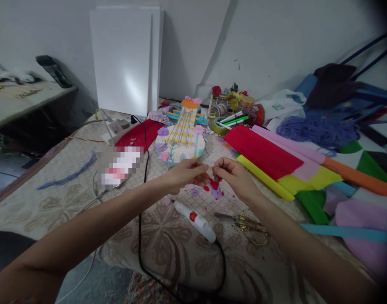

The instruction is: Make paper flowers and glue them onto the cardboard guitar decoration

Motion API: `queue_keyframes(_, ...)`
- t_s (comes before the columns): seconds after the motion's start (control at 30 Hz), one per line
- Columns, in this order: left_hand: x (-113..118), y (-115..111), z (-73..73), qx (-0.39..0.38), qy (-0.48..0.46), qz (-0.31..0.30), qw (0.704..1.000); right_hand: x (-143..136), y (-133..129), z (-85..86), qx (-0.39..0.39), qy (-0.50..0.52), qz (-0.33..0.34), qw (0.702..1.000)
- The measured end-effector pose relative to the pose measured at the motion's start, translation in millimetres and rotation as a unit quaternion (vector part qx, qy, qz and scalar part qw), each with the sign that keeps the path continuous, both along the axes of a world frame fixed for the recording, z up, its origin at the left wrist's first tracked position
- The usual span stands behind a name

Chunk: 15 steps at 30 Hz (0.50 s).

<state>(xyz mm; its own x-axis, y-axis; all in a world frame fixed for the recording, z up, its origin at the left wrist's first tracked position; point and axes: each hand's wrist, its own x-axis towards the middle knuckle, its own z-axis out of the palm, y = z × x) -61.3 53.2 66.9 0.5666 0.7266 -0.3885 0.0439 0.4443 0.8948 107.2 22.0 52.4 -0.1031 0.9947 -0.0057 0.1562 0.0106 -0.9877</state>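
At eleven o'clock from the left hand (190, 173) and right hand (228, 172) sits the flowered guitar (181, 150); fingers bunched, any grasp impossible to tell, red scraps (214, 184) at six!

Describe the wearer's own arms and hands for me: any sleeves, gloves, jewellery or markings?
The left hand and right hand are both ungloved, with slender fingers. No sleeve shows on the left forearm or right forearm. I see no watch or bold marking; nail details are too small to tell.
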Motion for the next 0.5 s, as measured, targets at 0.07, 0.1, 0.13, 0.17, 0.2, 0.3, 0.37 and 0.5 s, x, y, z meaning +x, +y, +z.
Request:
queue_keyframes(0.07,-0.1,-0.7,-1.6,0.000,-0.005,-0.016,1.000,-1.4,-0.4,-0.8,0.002,0.001,0.002,1.000)
queue_keyframes(0.1,0.1,-0.7,-2.3,0.007,-0.004,-0.019,1.000,-2.0,-0.5,-1.3,0.002,0.003,0.006,1.000)
queue_keyframes(0.13,0.1,-0.6,-2.7,0.016,-0.002,-0.017,1.000,-2.4,-0.7,-1.8,0.001,0.004,0.011,1.000)
queue_keyframes(0.17,0.1,-0.3,-2.6,0.024,0.002,-0.013,1.000,-2.5,-0.9,-2.1,0.001,0.004,0.017,1.000)
queue_keyframes(0.2,-0.1,0.0,-2.1,0.031,0.008,-0.010,0.999,-2.5,-1.0,-2.2,-0.002,0.005,0.023,1.000)
queue_keyframes(0.3,-2.0,1.5,1.2,0.051,0.030,-0.028,0.998,-0.8,-0.7,-0.3,-0.018,0.005,0.043,0.999)
queue_keyframes(0.37,-3.7,2.2,3.2,0.073,0.044,-0.056,0.995,1.2,0.9,2.2,-0.031,-0.003,0.060,0.998)
queue_keyframes(0.5,-5.6,2.7,3.5,0.116,0.062,-0.076,0.988,5.5,6.2,6.0,-0.043,-0.020,0.100,0.994)
